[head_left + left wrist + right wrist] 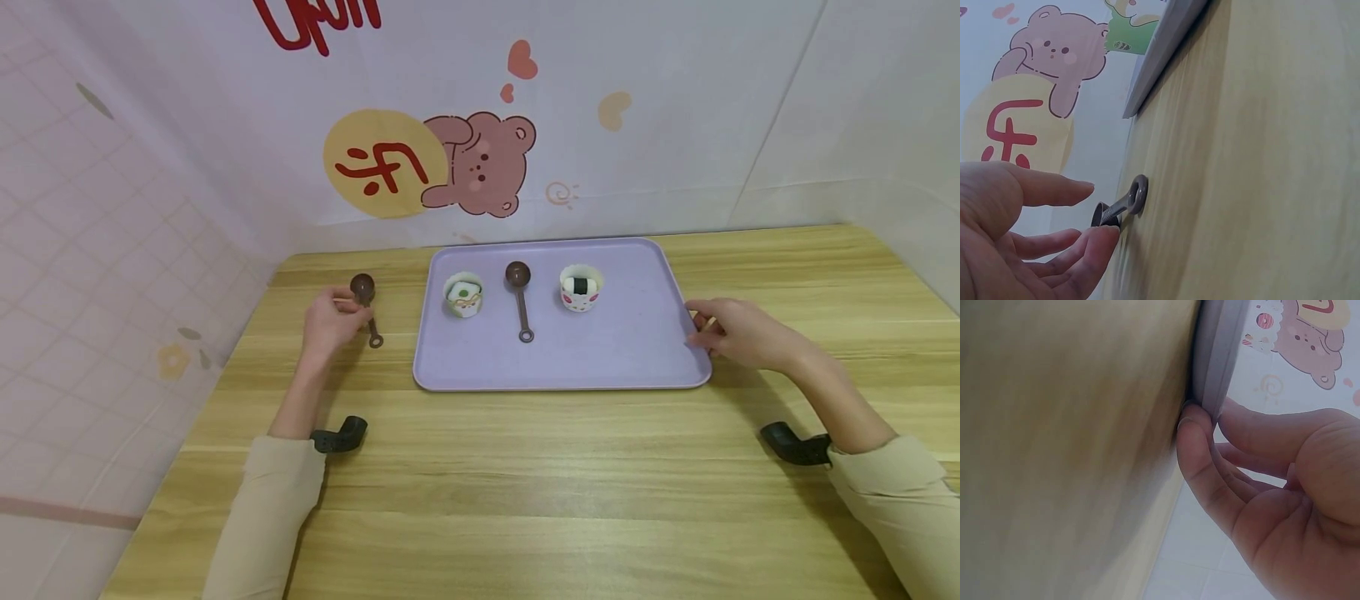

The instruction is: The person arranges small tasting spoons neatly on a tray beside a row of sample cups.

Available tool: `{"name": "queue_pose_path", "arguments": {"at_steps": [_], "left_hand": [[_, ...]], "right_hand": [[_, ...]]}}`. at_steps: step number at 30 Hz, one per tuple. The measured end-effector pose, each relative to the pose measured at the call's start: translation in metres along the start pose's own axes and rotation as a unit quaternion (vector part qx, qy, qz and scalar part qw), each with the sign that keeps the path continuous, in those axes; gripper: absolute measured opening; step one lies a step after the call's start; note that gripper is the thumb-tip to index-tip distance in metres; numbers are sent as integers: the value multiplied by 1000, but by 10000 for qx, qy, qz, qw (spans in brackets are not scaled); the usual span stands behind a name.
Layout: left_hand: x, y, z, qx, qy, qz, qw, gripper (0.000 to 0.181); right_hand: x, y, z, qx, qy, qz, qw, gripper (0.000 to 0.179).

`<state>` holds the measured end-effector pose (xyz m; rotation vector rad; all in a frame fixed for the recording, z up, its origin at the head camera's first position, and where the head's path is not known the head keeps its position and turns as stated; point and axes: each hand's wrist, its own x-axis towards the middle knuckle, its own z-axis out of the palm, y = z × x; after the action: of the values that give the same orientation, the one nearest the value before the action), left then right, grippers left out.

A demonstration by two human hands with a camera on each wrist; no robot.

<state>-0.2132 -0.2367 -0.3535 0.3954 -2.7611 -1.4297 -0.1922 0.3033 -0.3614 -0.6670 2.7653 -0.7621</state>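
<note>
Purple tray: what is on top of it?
The purple tray bears a brown spoon between a left cup, holding a white piece with a green spot, and a right cup, holding a dark-banded white piece. The cup bottoms under both pieces are covered.

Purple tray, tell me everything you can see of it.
The tray is pale purple and rectangular, with rounded corners and a raised rim; it looks like smooth plastic. It sits face up, its long side running left to right, over the wood-grain table. The right hand pinches its right edge; whether that edge is lifted is unclear. A brown scoop lies on it between a left cup and a right cup.
</note>
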Motion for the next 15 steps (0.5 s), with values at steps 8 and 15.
{"name": "queue_pose_path", "arguments": {"at_steps": [8,15], "left_hand": [[1,-2,0,47,-227,-82,9997,51],[0,-3,0,61,-306,-81,9995,48]], "right_hand": [[-1,0,0,26,-26,11,10000,42],[0,2,0,3,-43,31,10000,42]]}}
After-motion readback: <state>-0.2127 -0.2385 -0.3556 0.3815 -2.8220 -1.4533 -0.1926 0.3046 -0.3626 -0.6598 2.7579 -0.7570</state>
